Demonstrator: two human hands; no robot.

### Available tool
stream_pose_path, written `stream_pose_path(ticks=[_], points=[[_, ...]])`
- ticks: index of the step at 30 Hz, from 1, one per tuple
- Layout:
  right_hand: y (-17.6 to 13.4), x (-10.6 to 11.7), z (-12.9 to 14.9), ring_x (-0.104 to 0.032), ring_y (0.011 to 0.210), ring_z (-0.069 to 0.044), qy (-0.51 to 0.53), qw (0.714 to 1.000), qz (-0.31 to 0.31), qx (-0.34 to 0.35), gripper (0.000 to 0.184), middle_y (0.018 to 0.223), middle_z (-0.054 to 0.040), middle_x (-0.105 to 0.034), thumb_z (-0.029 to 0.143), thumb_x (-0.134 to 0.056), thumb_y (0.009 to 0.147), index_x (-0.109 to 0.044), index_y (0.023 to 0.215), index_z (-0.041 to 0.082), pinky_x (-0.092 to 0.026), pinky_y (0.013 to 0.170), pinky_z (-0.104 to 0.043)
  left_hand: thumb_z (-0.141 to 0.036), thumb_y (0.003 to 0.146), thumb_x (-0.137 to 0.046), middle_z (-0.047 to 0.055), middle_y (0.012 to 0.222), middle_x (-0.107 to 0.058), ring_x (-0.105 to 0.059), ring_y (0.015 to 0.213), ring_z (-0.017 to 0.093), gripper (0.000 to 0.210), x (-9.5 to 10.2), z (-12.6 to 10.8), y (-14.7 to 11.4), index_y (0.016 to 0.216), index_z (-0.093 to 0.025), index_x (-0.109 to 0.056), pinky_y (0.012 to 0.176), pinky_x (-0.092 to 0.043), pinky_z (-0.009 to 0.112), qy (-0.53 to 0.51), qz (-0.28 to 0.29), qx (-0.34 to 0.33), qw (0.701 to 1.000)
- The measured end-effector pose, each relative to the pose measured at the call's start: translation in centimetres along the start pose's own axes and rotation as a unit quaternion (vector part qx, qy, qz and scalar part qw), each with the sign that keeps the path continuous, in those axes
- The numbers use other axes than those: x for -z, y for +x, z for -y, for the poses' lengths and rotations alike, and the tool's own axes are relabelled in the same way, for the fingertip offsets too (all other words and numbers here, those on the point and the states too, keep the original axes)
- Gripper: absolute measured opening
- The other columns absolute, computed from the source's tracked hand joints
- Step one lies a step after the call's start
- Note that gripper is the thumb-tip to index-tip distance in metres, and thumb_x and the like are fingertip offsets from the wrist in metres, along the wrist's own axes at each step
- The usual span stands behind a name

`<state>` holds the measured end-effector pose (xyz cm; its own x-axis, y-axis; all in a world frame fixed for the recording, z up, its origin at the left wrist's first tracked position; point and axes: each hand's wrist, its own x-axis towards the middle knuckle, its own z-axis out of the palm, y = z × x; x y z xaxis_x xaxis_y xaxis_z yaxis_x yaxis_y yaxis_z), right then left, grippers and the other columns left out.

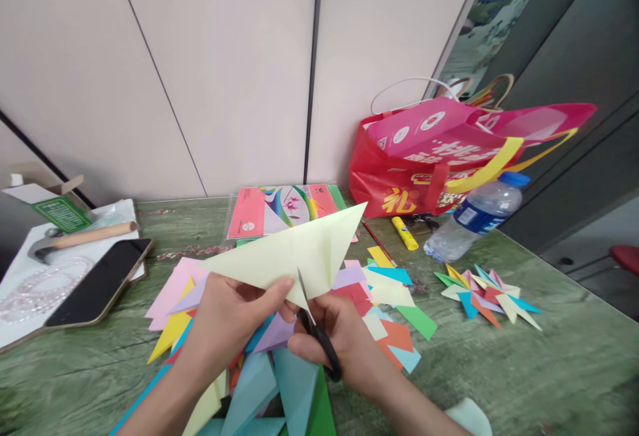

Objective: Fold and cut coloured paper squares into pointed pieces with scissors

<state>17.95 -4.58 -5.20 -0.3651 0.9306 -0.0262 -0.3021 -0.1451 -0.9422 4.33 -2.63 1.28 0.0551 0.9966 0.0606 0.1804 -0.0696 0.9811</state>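
Observation:
A pale yellow sheet of folded paper (264,249) is held up over the table. My left hand (234,309) pinches its lower edge, thumb in front and fingers behind. In my right hand (339,336) are black-handled scissors (323,346), their blades at the paper's lower edge with one blade showing in front of it. Beneath my hands lie folded teal paper pieces (297,383) and other coloured sheets. Cut paper scraps (399,336) in several colours are spread to the right of my right hand.
A smartphone (100,283) and a hammer (84,236) lie at left. Behind stand a coloured paper pack (249,213) and a red gift bag (384,183). At right are a water bottle (474,216), a yellow glue stick (405,233) and a folded paper star (486,293).

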Motion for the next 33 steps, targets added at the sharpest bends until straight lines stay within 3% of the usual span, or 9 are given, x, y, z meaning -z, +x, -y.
stream_pose_path(ticks=[13, 26, 33], points=[[0.02, -0.09, -0.17, -0.032, 0.046, -0.006, 0.002, 0.999, -0.027, -0.025, 0.043, 0.052, 0.0088, -0.040, 0.040, -0.083, 0.048, -0.049, 0.064, 0.018, -0.031, 0.045, -0.019, -0.020, 0.066, -0.067, -0.002, 0.042, -0.066, -0.064, 0.043, 0.016, 0.011, -0.05, -0.04, -0.02, 0.056, -0.018, -0.066, 0.049, -0.052, 0.021, -0.005, 0.000, -0.001, 1.000], [0.15, 0.03, -0.84, -0.044, 0.039, -0.007, -0.034, 0.997, -0.058, -0.035, 0.032, 0.047, 0.0065, -0.052, 0.034, -0.076, 0.056, -0.049, 0.064, 0.017, -0.033, 0.037, -0.018, -0.019, 0.066, -0.066, -0.003, 0.040, -0.064, -0.064, 0.044, 0.016, 0.017, -0.16, -0.25, -0.08, 0.049, -0.019, -0.064, 0.050, -0.051, 0.021, -0.005, 0.000, -0.001, 1.000], [0.11, -0.01, -0.38, -0.044, 0.039, -0.006, -0.043, 0.998, -0.048, -0.020, 0.036, 0.051, 0.0056, -0.054, 0.040, -0.077, 0.056, -0.056, 0.073, 0.016, -0.037, 0.037, -0.018, -0.024, 0.066, -0.066, -0.002, 0.044, -0.066, -0.064, 0.046, 0.018, 0.012, -0.01, -0.15, -0.04, 0.055, -0.018, -0.065, 0.049, -0.051, 0.022, 0.005, 0.000, 0.008, 1.000]])
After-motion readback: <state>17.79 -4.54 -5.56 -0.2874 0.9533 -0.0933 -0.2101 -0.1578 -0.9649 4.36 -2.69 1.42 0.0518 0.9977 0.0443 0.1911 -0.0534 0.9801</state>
